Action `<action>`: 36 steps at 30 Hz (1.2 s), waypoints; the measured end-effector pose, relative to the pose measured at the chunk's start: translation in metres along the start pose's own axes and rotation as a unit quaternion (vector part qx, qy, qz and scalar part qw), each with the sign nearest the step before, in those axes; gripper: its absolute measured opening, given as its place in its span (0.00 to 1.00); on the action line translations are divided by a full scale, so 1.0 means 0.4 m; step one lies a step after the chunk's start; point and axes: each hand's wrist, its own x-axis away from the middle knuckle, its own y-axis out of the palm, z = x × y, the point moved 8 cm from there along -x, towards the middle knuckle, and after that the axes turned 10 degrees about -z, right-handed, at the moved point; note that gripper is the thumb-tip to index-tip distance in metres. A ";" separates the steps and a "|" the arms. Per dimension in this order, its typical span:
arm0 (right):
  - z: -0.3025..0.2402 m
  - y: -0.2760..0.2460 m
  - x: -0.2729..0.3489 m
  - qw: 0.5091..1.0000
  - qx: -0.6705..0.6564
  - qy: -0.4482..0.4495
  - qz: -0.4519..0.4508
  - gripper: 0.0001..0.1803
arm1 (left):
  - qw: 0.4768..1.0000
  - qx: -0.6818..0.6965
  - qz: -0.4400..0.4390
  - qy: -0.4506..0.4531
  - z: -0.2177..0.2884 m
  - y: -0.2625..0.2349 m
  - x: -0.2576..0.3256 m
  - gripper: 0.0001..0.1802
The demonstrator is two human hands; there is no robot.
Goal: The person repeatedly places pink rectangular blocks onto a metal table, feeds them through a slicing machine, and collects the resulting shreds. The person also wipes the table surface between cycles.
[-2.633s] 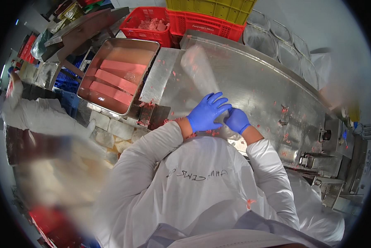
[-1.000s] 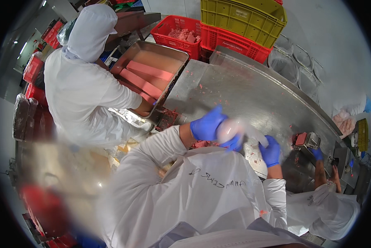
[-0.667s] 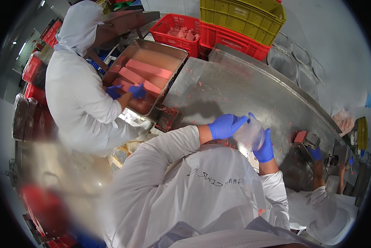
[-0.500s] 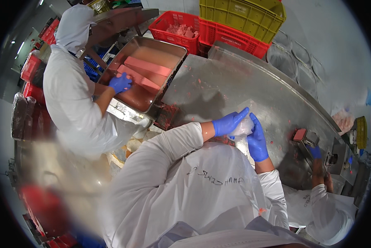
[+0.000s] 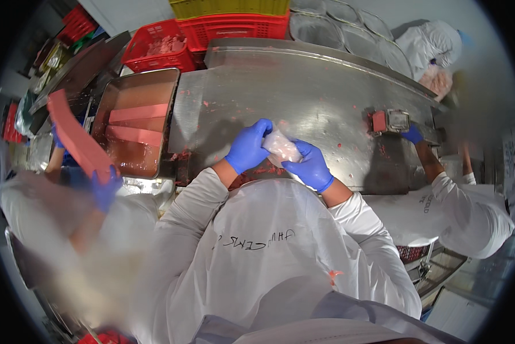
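A crumpled bundle of thin see-through plastic (image 5: pixel 281 148), like a bag, is held between my two blue-gloved hands, just above the near edge of the steel table. My left hand (image 5: pixel 247 149) closes on its left side with curled fingers. On the right side, the fingers of my right hand (image 5: pixel 311 168) pinch the same bundle. Whether anything lies inside the plastic cannot be made out. Small pink scraps (image 5: pixel 263 170) dot the metal around my hands.
At left, a co-worker lifts a long pink meat block (image 5: pixel 80 140) beside a steel tub (image 5: pixel 176 94) holding pinkish liquid and two more blocks. Red crates (image 5: pixel 234 30) stand behind the steel table (image 5: pixel 280 86). Another worker's gloved hand (image 5: pixel 412 134) touches a small metal mould (image 5: pixel 397 121) at right.
The view has swung right. My fingers, straighter before, now curl around the plastic bundle. The left co-worker, whose hand was in the tub, now holds a pink block raised outside it.
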 end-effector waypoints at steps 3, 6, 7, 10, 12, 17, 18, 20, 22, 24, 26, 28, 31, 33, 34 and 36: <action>0.038 -0.002 0.010 0.991 -0.029 0.112 -0.074 0.19 | 0.997 0.042 -0.052 -0.033 -0.020 0.039 -0.007 0.20; 0.026 0.011 0.022 0.972 -0.167 0.084 -0.142 0.24 | 0.992 0.075 -0.102 -0.009 0.017 0.067 -0.012 0.22; 0.004 0.027 0.027 0.962 -0.215 0.061 -0.159 0.25 | 0.989 0.088 -0.116 -0.007 0.028 0.078 -0.013 0.23; 0.008 -0.025 0.030 0.976 -0.187 0.046 -0.102 0.29 | 0.980 0.157 -0.118 -0.014 0.007 0.096 -0.016 0.27; -0.004 -0.079 0.043 0.992 -0.115 0.028 -0.031 0.27 | 0.969 0.216 -0.108 -0.044 -0.023 0.097 -0.014 0.25; -0.402 -0.251 0.206 0.759 0.509 -0.349 0.208 0.38 | 0.943 0.301 -0.110 -0.088 -0.075 0.084 0.005 0.18; -0.461 -0.309 0.256 0.716 0.529 -0.367 0.270 0.36 | 0.944 0.298 -0.108 -0.092 -0.093 0.093 0.009 0.18; -0.583 -0.458 0.329 0.651 0.516 -0.393 0.395 0.32 | 0.946 0.288 -0.111 -0.100 -0.108 0.115 0.002 0.15; -0.651 -0.670 0.314 0.638 0.523 -0.296 0.481 0.29 | 0.943 0.279 -0.146 -0.103 -0.097 0.167 -0.029 0.12; -0.553 -0.945 0.138 0.701 0.548 -0.037 0.454 0.26 | 0.943 0.255 -0.183 -0.112 -0.101 0.204 -0.031 0.12; -0.286 -1.017 0.035 0.720 0.598 0.258 0.241 0.25 | 0.930 0.264 -0.231 -0.107 -0.068 0.237 -0.055 0.12; 0.024 -0.870 0.048 0.752 0.595 0.281 0.043 0.32 | 0.911 0.294 -0.271 -0.106 -0.009 0.244 -0.070 0.13; 0.392 -0.666 0.138 0.887 0.373 0.252 -0.104 0.36 | 0.922 0.282 -0.255 -0.076 -0.084 0.279 -0.078 0.11; 0.563 -0.548 0.221 0.911 0.230 0.296 -0.171 0.36 | 0.913 0.300 -0.240 -0.136 -0.159 0.297 -0.063 0.10; 0.611 -0.519 0.263 0.906 0.243 0.307 -0.160 0.35 | 0.913 0.309 -0.229 -0.140 -0.178 0.299 -0.061 0.09; 0.663 -0.520 0.310 0.904 0.249 0.314 -0.146 0.34 | 0.903 0.320 -0.236 -0.159 -0.210 0.316 -0.091 0.10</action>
